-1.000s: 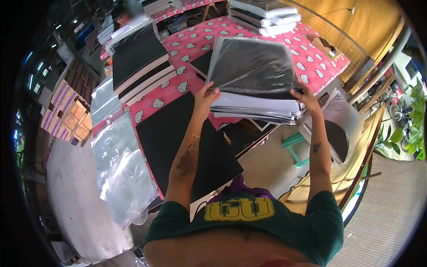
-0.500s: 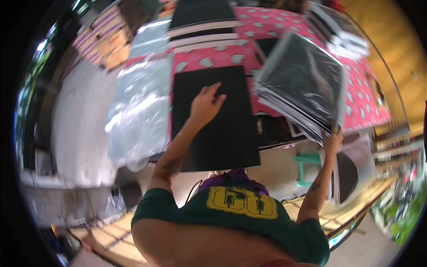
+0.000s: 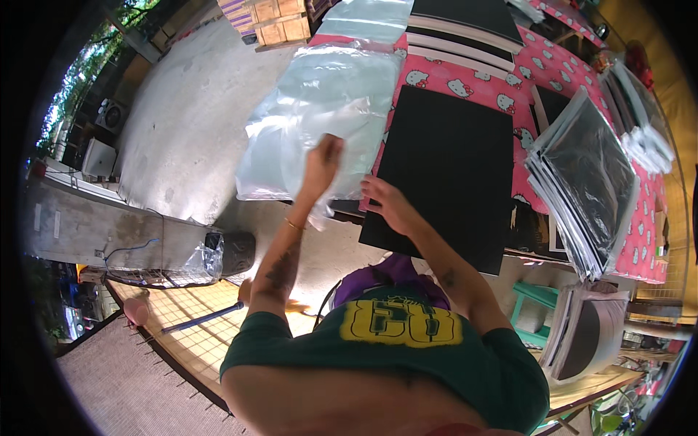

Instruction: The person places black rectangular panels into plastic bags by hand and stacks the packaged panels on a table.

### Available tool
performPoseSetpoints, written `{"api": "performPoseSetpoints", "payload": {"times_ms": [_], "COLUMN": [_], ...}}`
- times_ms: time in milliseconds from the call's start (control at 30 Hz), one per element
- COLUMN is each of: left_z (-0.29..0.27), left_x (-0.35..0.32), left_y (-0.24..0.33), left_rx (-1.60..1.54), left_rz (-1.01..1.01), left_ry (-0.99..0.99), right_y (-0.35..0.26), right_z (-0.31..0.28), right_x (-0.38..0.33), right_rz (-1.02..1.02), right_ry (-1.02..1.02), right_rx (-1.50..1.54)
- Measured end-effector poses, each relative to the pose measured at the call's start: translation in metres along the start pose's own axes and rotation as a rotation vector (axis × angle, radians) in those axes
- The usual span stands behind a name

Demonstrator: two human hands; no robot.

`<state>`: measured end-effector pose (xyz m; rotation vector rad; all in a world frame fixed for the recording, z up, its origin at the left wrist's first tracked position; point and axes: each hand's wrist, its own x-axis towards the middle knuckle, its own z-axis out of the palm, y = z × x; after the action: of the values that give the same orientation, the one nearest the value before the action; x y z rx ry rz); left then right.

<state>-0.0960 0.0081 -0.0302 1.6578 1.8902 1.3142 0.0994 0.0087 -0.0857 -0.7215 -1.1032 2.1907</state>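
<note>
On the pink patterned tabletop lies a stack of clear plastic bags (image 3: 291, 131), left of a large black board (image 3: 451, 156). My left hand (image 3: 323, 166) is over the near part of the bags, fingers closed on a clear plastic bag; some loose, blurred plastic hangs below the wrist. Beside the board's left edge is my right hand (image 3: 387, 202), its fingers apart and holding nothing. Whether its fingertips touch the bags I cannot tell. A pile of plastic-wrapped black boards (image 3: 585, 182) rests at the right, its near corner jutting past the table edge.
More black and white boards (image 3: 462, 43) are stacked at the far side of the pink table cover (image 3: 458, 87). Wooden crates (image 3: 276, 22) stand beyond the bags. A green stool (image 3: 534, 309) and wrapped sheets (image 3: 585, 330) are below right. A dark bin (image 3: 238, 253) stands lower left.
My right hand has left the wrapped pile and come across to the black board's left edge. My left hand has gone from the board to the plastic bags and closed. The view has turned left.
</note>
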Motion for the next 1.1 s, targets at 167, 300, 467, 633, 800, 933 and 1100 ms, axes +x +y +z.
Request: {"api": "performPoseSetpoints", "payload": {"times_ms": [167,300,467,633,800,933,1100], "left_z": [-0.004,0.042,0.066,0.055,0.038,0.008,0.064], "left_x": [-0.003,-0.051,-0.040,-0.035,-0.061,-0.042,-0.045], "left_y": [0.074,0.058,0.048,0.065,0.038,0.136,0.149], "left_rx": [-0.493,-0.225,-0.081,-0.138,0.598,-0.047,0.599], "left_rz": [0.030,-0.020,0.129,0.120,0.261,0.655,0.340], "left_ry": [-0.264,-0.043,0.063,0.026,-0.467,-0.752,-0.741], "right_y": [-0.011,-0.050,-0.039,-0.061,-0.105,-0.129,-0.160], "right_z": [0.005,0.005,-0.041,-0.029,-0.052,-0.052,-0.013], "right_x": [0.012,-0.039,-0.086,-0.131,-0.186,-0.216,-0.240], "right_rz": [-0.077,-0.176,-0.349,-0.478,-0.598,-0.450,-0.290], "right_ry": [0.031,0.062,0.233,0.215,0.212,-0.001,0.112], "right_rx": [-0.009,0.429,0.354,0.481,0.447,-0.300,-1.730]}}
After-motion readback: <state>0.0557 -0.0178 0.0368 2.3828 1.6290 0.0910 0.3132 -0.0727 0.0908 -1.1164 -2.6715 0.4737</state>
